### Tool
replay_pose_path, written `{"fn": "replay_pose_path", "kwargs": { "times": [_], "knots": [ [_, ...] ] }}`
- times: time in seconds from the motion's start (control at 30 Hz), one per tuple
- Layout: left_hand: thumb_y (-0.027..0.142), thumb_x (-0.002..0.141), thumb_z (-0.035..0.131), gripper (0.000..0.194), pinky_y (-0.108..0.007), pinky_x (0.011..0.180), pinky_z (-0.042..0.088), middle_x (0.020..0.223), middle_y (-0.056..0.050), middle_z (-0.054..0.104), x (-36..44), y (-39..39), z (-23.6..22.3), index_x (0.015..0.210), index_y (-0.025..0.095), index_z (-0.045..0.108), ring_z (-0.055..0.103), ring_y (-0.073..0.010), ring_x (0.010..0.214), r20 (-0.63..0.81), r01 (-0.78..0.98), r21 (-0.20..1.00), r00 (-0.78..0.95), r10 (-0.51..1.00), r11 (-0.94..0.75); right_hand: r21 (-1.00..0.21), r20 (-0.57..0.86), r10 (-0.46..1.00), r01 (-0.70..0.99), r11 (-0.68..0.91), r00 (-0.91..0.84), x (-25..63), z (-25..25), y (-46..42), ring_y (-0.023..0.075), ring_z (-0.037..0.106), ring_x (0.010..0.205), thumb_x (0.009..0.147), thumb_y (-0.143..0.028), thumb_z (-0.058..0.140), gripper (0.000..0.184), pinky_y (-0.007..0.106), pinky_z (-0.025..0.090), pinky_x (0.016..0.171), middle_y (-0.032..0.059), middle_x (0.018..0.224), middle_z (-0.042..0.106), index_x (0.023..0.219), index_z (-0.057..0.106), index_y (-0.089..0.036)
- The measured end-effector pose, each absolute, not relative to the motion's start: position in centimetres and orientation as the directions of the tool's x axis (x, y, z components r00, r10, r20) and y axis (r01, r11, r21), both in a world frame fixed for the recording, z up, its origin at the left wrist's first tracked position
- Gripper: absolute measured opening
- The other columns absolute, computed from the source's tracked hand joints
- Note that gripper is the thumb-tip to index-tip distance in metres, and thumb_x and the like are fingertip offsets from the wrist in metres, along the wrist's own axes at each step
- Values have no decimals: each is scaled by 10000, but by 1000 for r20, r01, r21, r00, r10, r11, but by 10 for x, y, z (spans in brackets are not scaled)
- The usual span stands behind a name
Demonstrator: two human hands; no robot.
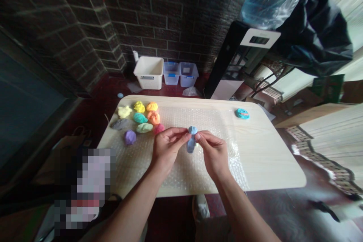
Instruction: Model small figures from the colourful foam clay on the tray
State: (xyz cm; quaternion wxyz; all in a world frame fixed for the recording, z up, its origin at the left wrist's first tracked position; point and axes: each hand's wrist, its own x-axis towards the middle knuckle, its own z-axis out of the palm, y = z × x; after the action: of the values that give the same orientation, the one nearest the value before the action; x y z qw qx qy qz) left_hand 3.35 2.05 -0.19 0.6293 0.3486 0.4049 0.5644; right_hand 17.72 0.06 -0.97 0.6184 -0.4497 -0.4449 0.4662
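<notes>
Above the middle of the table, my left hand [166, 146] and my right hand [213, 150] pinch a small lump of light blue clay [193, 130] between thumbs and fingers. A longer grey-blue piece [191, 146] shows just below it; whether the two are joined I cannot tell. Beside my right thumb is a tiny pale yellow-green bit [196, 145]. Left of my hands lie several soft clay lumps, among them purple clay [130, 137], pale green clay [144, 127], orange clay [153, 117] and pink clay [159, 128], the last partly behind my left hand.
Bubble wrap [227, 166] covers much of the wooden table [269, 151]. A turquoise clay piece with an orange-pink stripe [242, 113] sits at the far right. Beyond the table stand a white bin [149, 75], two blue-tinted boxes [188, 75] and a water dispenser [232, 60].
</notes>
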Motion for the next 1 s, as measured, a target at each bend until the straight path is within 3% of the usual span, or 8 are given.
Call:
{"fn": "replay_pose_path", "kwargs": {
  "times": [0.13,0.27,0.47,0.67,0.77,0.87,1.0],
  "knots": [
    [376,737,955,257,-354,744,653,876,-92,851,35,19,-5,844,180,828,806,-268,844,-78,-364,927,35,996,86,-964,121,972,-212,163,200,179,-11,1,254,730,904,829,-350,913,55,414,576,844,45,925,821,854,885,-310],
    [349,756,949,233,-375,881,646,897,-91,858,38,19,-8,856,172,837,812,-244,851,-34,-381,923,36,999,45,-969,139,966,-172,178,216,178,-12,0,242,733,884,840,-328,910,48,394,569,819,46,916,823,876,887,-307],
    [355,808,911,320,-412,989,625,1056,-134,857,40,18,-7,1045,147,853,812,-284,1012,-17,-377,925,94,995,52,-971,168,958,-130,202,232,182,-17,1,231,737,907,849,-316,907,58,376,567,840,50,930,823,899,889,-292],
    [339,801,921,286,-372,895,636,919,-89,845,36,19,-2,1033,180,868,795,-272,972,-29,-357,933,79,996,56,-967,114,981,-208,145,154,179,-14,0,210,743,838,841,-348,908,93,372,601,816,41,894,831,892,878,-276],
    [328,862,871,215,-349,930,607,977,-85,835,35,19,-4,1041,210,873,770,-252,1038,1,-344,938,104,995,35,-955,91,980,-263,136,174,177,-14,0,203,746,831,804,-332,937,139,374,606,827,27,905,838,922,877,-292],
    [316,908,823,192,-312,922,581,1108,-101,817,35,19,-8,1061,211,871,748,-221,1054,20,-336,942,140,990,29,-969,135,975,-184,167,175,179,-14,1,222,744,908,830,-319,918,129,379,592,848,40,974,840,956,892,-308],
    [327,925,795,178,-283,806,584,1085,-99,808,34,19,-11,1028,205,875,741,-201,952,19,-298,954,136,991,23,-976,151,971,-131,176,183,180,-14,0,237,738,919,841,-306,908,86,388,578,844,49,965,835,925,902,-320]
  ]
}}
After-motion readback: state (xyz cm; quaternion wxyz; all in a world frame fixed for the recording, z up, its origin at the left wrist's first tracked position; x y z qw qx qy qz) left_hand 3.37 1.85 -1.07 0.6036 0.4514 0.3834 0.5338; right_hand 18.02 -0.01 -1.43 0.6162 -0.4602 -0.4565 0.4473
